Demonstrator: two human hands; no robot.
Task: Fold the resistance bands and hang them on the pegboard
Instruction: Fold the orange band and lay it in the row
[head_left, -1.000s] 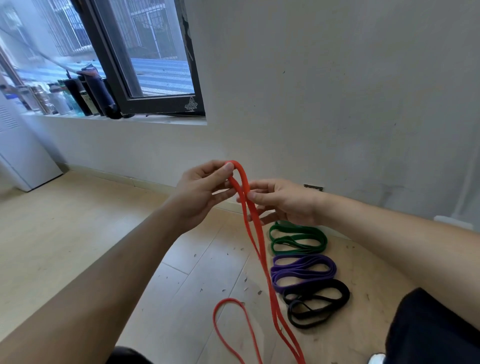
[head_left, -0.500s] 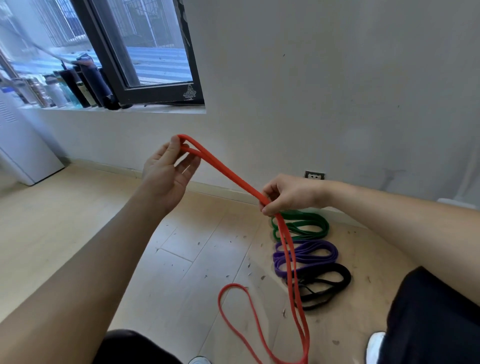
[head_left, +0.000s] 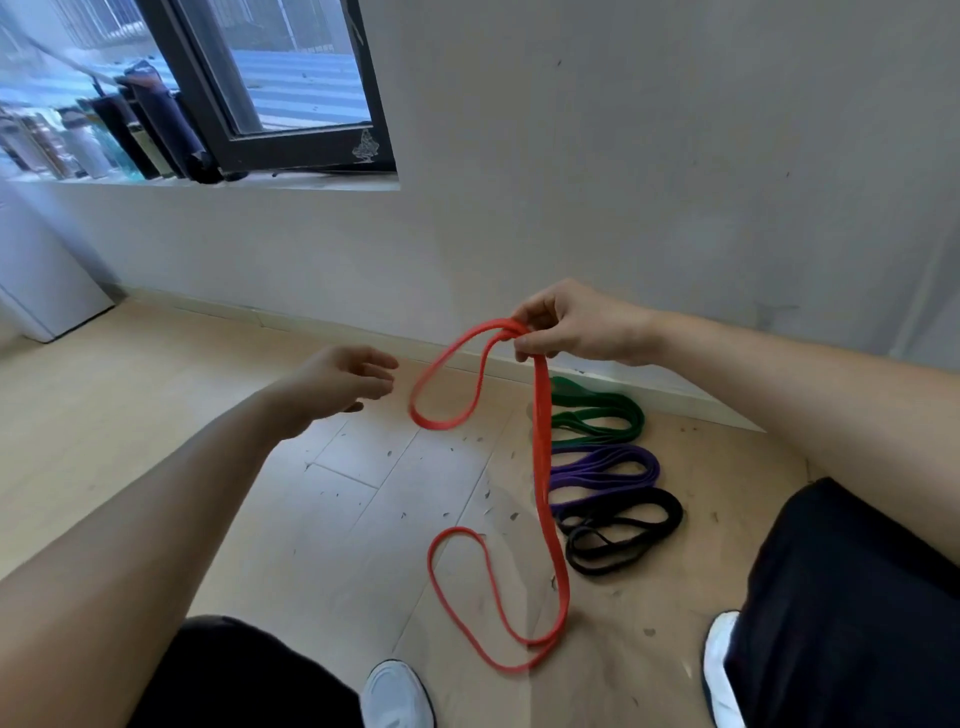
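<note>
Above the wood floor (head_left: 156, 415), near the wall (head_left: 623, 156), the right hand (head_left: 576, 327) pinches the red band (head_left: 543, 467) between thumb and curled fingers; a small loop of the band hangs from the pinch, down and to the left; the long part drops from the hand straight down toward the person, so the band's long line runs from the wall side to the near side; its low end lies on the floor between the two white shoes (head_left: 397, 693) and bends back into a loose loop there.

The left hand (head_left: 337, 384) holds nothing; its fingers are spread and a little bent; it floats just left of the small loop and does not touch it.

On the floor by the wall, right of the hanging red band, three folded bands lie in a row; the green band (head_left: 608, 415) is nearest the wall, the purple band (head_left: 613, 470) is in the middle, and the black band (head_left: 623, 530) is nearest the person; each one lies long from left to right, touching or nearly touching the next.

At the top left a dark window (head_left: 291, 67) stands open; bottles (head_left: 78, 140) stand on its sill.
</note>
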